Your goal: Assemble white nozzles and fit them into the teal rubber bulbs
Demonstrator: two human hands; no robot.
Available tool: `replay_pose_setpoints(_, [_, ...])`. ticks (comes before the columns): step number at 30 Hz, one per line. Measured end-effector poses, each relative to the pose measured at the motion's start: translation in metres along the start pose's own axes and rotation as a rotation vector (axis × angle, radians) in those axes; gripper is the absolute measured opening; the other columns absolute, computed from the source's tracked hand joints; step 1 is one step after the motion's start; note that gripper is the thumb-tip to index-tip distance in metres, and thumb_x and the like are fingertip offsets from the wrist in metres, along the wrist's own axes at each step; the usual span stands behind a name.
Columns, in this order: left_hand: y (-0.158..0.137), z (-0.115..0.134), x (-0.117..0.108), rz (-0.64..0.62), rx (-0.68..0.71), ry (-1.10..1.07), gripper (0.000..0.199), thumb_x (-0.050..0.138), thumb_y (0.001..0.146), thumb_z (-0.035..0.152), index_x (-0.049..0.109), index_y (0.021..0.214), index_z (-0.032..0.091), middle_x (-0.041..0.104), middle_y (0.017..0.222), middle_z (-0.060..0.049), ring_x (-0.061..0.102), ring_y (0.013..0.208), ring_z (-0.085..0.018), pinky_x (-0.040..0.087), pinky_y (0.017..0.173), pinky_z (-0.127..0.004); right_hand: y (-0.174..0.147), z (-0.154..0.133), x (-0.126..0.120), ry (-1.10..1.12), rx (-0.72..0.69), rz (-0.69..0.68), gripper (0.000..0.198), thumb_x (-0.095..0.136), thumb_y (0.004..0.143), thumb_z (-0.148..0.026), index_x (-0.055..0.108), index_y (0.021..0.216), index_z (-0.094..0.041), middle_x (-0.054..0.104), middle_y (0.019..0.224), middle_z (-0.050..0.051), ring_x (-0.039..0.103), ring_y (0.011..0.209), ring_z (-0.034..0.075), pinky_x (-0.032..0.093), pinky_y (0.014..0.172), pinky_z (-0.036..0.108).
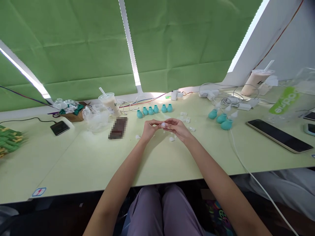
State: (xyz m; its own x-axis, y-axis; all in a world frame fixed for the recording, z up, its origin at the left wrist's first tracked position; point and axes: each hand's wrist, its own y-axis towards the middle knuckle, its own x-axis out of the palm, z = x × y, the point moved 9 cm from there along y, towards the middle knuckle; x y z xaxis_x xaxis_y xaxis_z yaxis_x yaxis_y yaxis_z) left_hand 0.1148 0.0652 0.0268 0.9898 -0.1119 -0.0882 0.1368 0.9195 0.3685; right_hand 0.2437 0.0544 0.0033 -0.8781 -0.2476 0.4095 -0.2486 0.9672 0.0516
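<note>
My left hand [149,129] and my right hand [178,129] meet over the middle of the table. Between their fingertips they pinch a small white piece [163,125], whose exact kind I cannot make out. Loose white pieces lie around the hands, one white piece [138,137] to the left and another [172,139] just below the right hand. Small clear-and-white parts [187,120] sit behind the right hand. Beyond the hands stands a row of several small turquoise vase-shaped pots [150,110]. Three more turquoise pots [226,124] stand to the right, with white pointed pieces [234,114] by them.
On the left are a lidded drink cup [109,102], a clear plastic bag [97,118], a pixelated dark object [118,127] and a black device [59,128]. A phone [278,134], white cables [232,98] and another cup [256,82] lie right. A cable hangs over the front edge.
</note>
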Motion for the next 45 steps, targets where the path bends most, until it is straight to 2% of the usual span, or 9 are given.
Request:
replay_pose_setpoints(6, [0.000,-0.002,0.004,-0.039,-0.053,-0.081,0.027,0.080,0.053,0.031,0.073,0.075,0.017,0.070,0.076,-0.005,0.061,0.072,-0.016,0.048,0.072,-0.030,-0.002,-0.004,0.004,0.021,0.000,-0.039,0.028,0.081,0.056,-0.031,0.068,0.080,-0.022,0.068,0.080,-0.001,0.064,0.074,0.013,0.053,0.084,0.036])
replay_pose_setpoints(16, [-0.003,0.008,0.001,-0.017,0.013,0.062,0.025,0.077,0.057,0.036,0.071,0.070,0.015,0.067,0.073,-0.005,0.059,0.070,-0.015,0.046,0.070,-0.029,-0.004,-0.003,0.009,-0.058,-0.067,-0.006,0.035,0.080,0.055,-0.036,0.066,0.081,-0.019,0.066,0.080,-0.001,0.064,0.075,0.014,0.053,0.082,0.035])
replay_pose_setpoints(23, [0.000,-0.012,0.013,-0.205,-0.125,-0.017,0.037,0.079,0.055,0.037,0.062,0.078,0.013,0.068,0.076,-0.004,0.061,0.069,-0.013,0.047,0.073,-0.030,0.005,-0.010,-0.003,-0.329,-0.085,-0.014,0.032,0.069,0.066,-0.046,0.062,0.083,-0.020,0.065,0.091,0.001,0.061,0.066,0.010,0.049,0.061,0.024])
replay_pose_setpoints(26, [0.004,-0.024,-0.002,-0.163,-0.178,-0.053,0.039,0.078,0.057,0.040,0.061,0.080,0.014,0.069,0.076,-0.006,0.063,0.074,-0.016,0.046,0.076,-0.031,0.006,-0.024,-0.033,-0.499,-0.176,0.193,0.031,0.058,0.073,-0.049,0.062,0.083,-0.020,0.066,0.090,0.002,0.057,0.059,0.009,0.042,0.054,0.023])
replay_pose_setpoints(30, [0.011,-0.021,-0.033,-0.032,-0.126,-0.065,0.041,0.070,0.064,0.048,0.060,0.086,0.014,0.068,0.070,-0.006,0.061,0.070,-0.014,0.044,0.073,-0.029,-0.006,-0.048,-0.058,-0.888,-0.275,0.493,0.025,0.053,0.078,-0.043,0.065,0.079,-0.021,0.068,0.081,0.001,0.054,0.060,0.013,0.040,0.061,0.027])
replay_pose_setpoints(32, [0.012,-0.020,-0.045,0.021,-0.118,-0.060,0.042,0.067,0.067,0.051,0.060,0.086,0.014,0.067,0.069,-0.005,0.059,0.069,-0.014,0.043,0.073,-0.029,-0.005,-0.046,-0.049,-1.023,-0.270,0.409,0.023,0.053,0.078,-0.041,0.067,0.082,-0.023,0.069,0.086,0.001,0.054,0.067,0.015,0.039,0.063,0.028])
replay_pose_setpoints(35, [0.013,-0.024,-0.055,0.052,-0.136,-0.054,0.043,0.063,0.069,0.053,0.060,0.086,0.014,0.065,0.068,-0.005,0.058,0.069,-0.013,0.043,0.073,-0.029,-0.002,-0.029,-0.018,-1.107,-0.263,0.083,0.024,0.057,0.076,-0.040,0.069,0.088,-0.024,0.067,0.096,0.002,0.053,0.078,0.017,0.039,0.067,0.028])
replay_pose_setpoints(37, [0.012,-0.027,-0.058,0.058,-0.151,-0.052,0.043,0.063,0.069,0.054,0.060,0.085,0.015,0.064,0.067,-0.004,0.057,0.067,-0.012,0.042,0.073,-0.028,-0.003,-0.021,-0.007,-1.173,-0.255,-0.038,0.023,0.059,0.075,-0.039,0.070,0.088,-0.024,0.066,0.098,0.003,0.052,0.084,0.018,0.039,0.071,0.029])
replay_pose_setpoints(45, [0.010,-0.020,-0.042,-0.052,-0.165,-0.037,0.040,0.065,0.069,0.049,0.058,0.091,0.015,0.067,0.079,-0.006,0.056,0.071,-0.011,0.042,0.073,-0.027,-0.008,-0.037,-0.036,-1.355,-0.193,0.089,0.018,0.066,0.069,-0.041,0.070,0.081,-0.027,0.068,0.088,-0.001,0.053,0.073,0.017,0.036,0.064,0.029])
